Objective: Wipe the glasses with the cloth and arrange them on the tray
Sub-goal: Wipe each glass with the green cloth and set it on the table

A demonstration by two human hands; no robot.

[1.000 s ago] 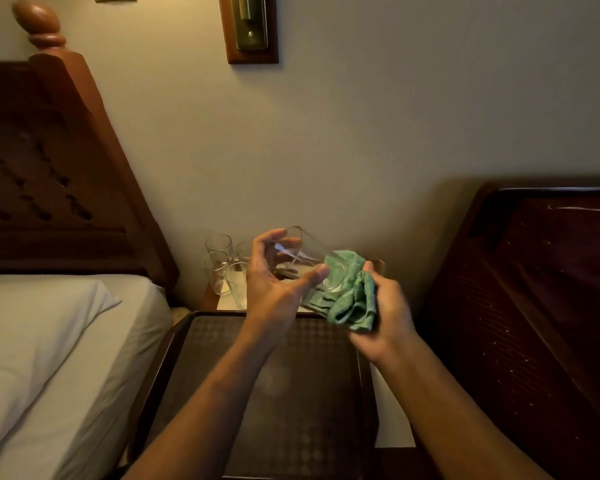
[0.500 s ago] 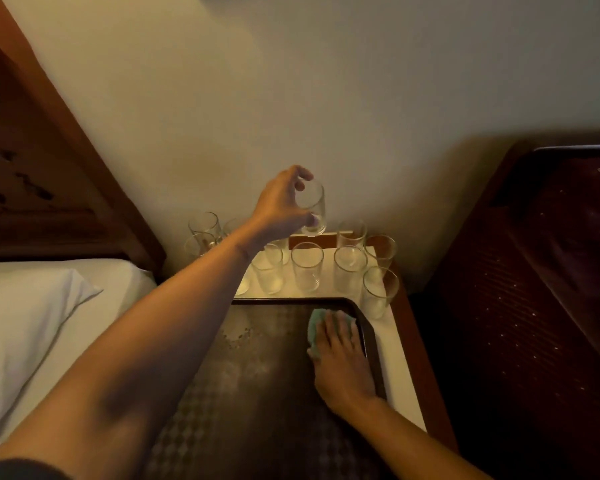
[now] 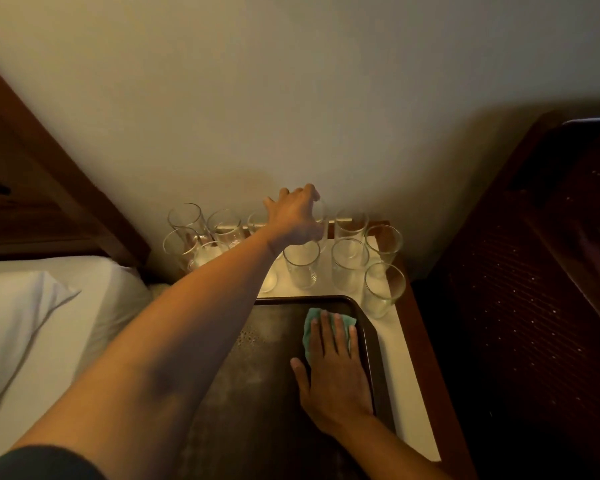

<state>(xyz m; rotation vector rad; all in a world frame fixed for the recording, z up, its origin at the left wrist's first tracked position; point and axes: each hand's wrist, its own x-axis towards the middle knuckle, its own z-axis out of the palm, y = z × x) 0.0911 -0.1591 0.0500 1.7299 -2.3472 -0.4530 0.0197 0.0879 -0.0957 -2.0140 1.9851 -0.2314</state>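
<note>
Several clear glasses stand on the nightstand behind the dark tray [image 3: 284,368]. My left hand [image 3: 297,216] reaches to the back row by the wall and grips a glass [image 3: 322,223] from above, low among the others; the hand hides most of it. My right hand [image 3: 333,368] lies flat with straight fingers on the green cloth [image 3: 310,327], pressing it onto the tray's far right corner. The tray holds no glass.
More glasses stand at the left [image 3: 184,237] and right [image 3: 383,289] of the group. A white mat [image 3: 402,368] covers the wooden nightstand. A bed with a white pillow [image 3: 32,323] is at the left, dark wooden furniture [image 3: 534,306] at the right.
The left hand carried the wiped glass from in front of me to the back row and lowered it. The right hand laid the cloth on the tray and stays there.
</note>
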